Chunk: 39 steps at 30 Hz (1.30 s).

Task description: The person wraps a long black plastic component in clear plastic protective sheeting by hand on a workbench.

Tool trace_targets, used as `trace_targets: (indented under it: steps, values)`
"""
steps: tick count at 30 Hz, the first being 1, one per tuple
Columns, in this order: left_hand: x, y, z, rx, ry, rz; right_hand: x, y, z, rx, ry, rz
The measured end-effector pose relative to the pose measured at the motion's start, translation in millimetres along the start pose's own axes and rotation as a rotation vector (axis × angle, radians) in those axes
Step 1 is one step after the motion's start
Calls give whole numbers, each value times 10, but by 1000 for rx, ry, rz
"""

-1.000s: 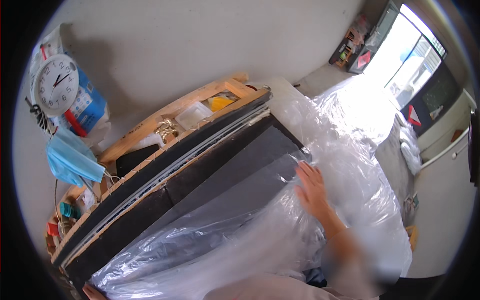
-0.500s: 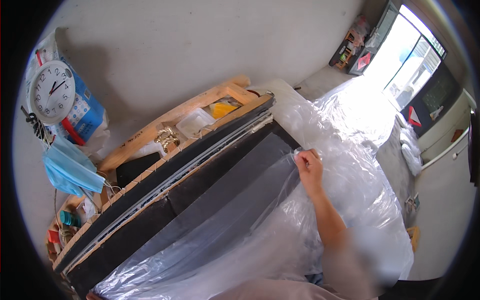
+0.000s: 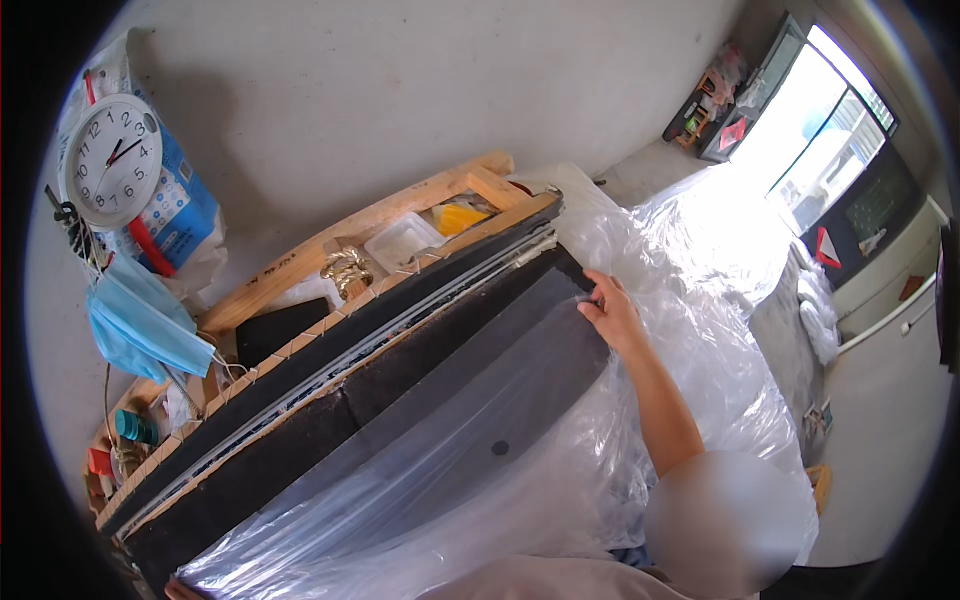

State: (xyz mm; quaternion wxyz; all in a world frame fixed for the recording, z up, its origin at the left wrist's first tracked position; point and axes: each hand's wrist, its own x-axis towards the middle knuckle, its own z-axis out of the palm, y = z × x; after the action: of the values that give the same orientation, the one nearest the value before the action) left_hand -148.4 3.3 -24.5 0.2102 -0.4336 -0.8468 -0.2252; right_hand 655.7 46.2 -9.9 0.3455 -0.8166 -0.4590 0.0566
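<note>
Clear film (image 3: 420, 480) lies stretched across the black bench (image 3: 290, 440), leaving a dark strip bare. The right hand (image 3: 612, 312) pinches its far corner, thumb and fingers narrow. The left hand (image 3: 182, 588) meets the near corner, mostly cut off; its grip I cannot tell.

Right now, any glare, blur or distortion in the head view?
Head view: glazed opening blown out; glare on clear plastic sheeting; soft shadow on wall right of clock; wooden frame bows, corners black; round blurred patch lower right, hiding what's behind.
</note>
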Motion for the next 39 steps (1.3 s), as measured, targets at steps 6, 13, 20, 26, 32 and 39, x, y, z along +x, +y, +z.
trace_targets:
  steps: [6,13,20,26,32,39]
  values:
    - [47,-210,105,-36,-10,-26,28,172,-21,-76,93,-267]
    - [21,-135,59,3,-6,-159,242,-174,157,-273,43,-203]
    - [-37,48,-314,130,-82,-223,367,-105,279,-96,-142,-189]
    - [19,-1103,369,-402,237,-355,453,-149,693,175,100,-50]
    - [222,-371,280,-345,273,-170,525,114,566,-330,205,-391]
    - [853,291,760,-294,126,-314,1502,560,1056,214,214,-126]
